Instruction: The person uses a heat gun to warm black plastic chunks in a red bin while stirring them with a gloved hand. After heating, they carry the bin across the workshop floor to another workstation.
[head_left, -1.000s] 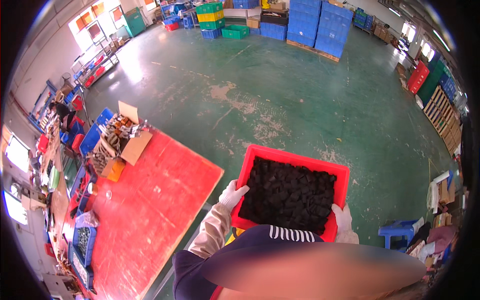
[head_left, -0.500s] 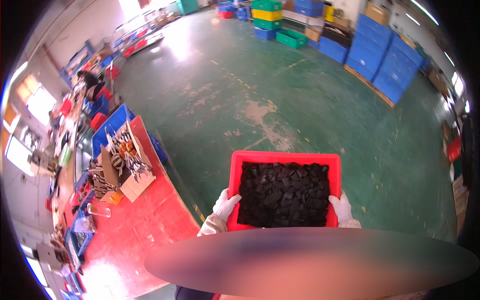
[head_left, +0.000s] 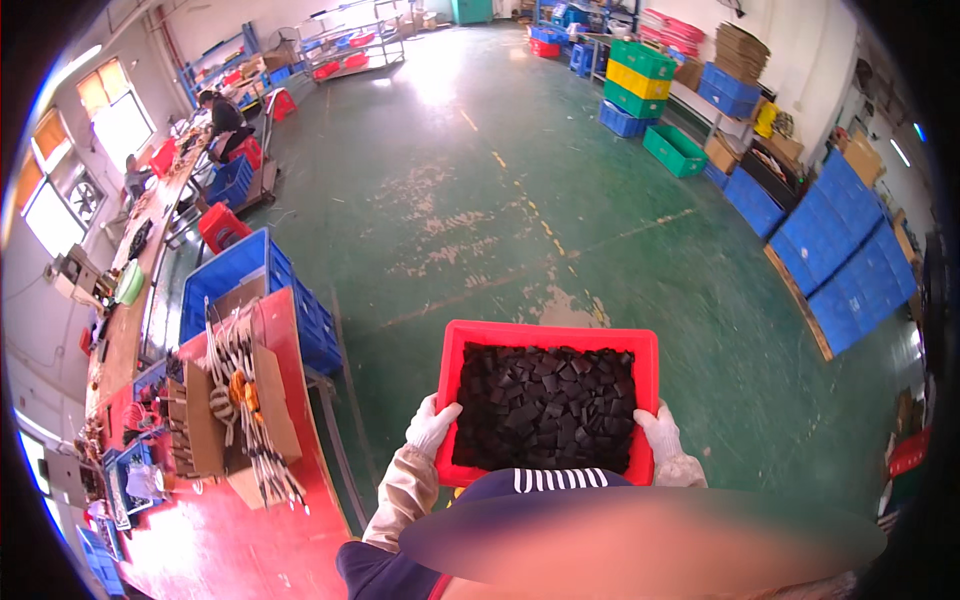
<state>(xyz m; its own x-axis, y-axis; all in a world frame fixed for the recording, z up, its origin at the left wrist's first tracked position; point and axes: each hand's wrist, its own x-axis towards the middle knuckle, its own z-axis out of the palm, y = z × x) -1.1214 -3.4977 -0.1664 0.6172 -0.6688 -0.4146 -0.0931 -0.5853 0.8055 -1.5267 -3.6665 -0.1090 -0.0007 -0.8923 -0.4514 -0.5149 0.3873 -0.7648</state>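
A red plastic bin (head_left: 550,332) is held level in front of my body, filled with many small flat black pieces (head_left: 545,405). My left hand (head_left: 432,424), in a white glove, grips the bin's left wall with the thumb over the rim. On the opposite wall my right hand (head_left: 659,433), gloved the same way, grips in like manner. The fingers under and behind the walls are hidden. Nearest on my left is a red-topped table (head_left: 215,540), bearing an open cardboard box (head_left: 285,410) with bundled cords (head_left: 262,455) with dark ends sticking out.
A large blue crate (head_left: 310,315) stands beyond the table. Along the left wall runs a workbench (head_left: 130,290) where a person (head_left: 228,125) sits. Stacked blue crates (head_left: 840,255) rest on a pallet at right; green and yellow crates (head_left: 637,80) stand farther back on the green floor (head_left: 450,200).
My view has swung to the right and lifted, showing more of the far room. The bin stays in both hands, slightly lower and to the left in the picture.
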